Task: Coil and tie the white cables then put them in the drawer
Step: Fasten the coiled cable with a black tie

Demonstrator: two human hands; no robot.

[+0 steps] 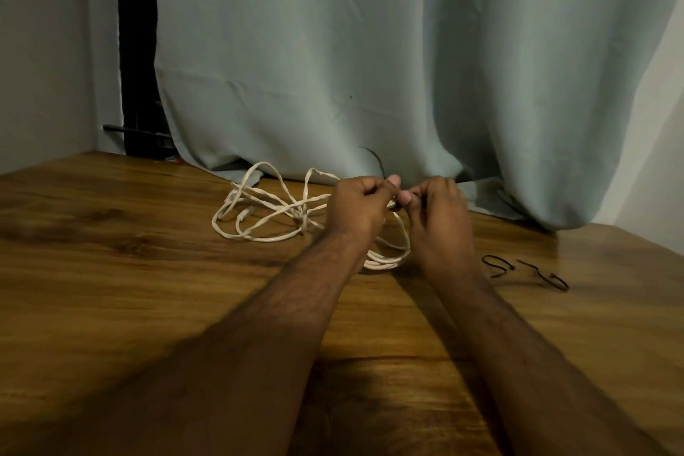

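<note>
Both hands were up over the far-middle part of the wooden desk (pixel 148 270), close together, thumbs nearly touching. The left hand (pixel 361 209) had its fingers curled in, gripping a bunch of white cable (pixel 266 211) strands at the top of a partly made coil. The right hand (pixel 438 211) was pinching at the same spot with thumb and forefinger; something small and dark sat between the fingertips, too small to tell what it was. Coiled loops of the cable hung below and between the two hands, with their bottom touching the desk. The rest of the cable lay loose and tangled on the desk to the left of the hands, some loops standing up near the curtain (pixel 407 67). Two black twist ties (pixel 525 270) lay on the desk to the right of the right hand, apart from the cable, both bent. The grey-green curtain hung behind, its hem resting on the desk's back edge. A dark vertical post (pixel 137 48) showed at the far left beside the curtain. Both forearms were bare, reaching in from the bottom edge.
</note>
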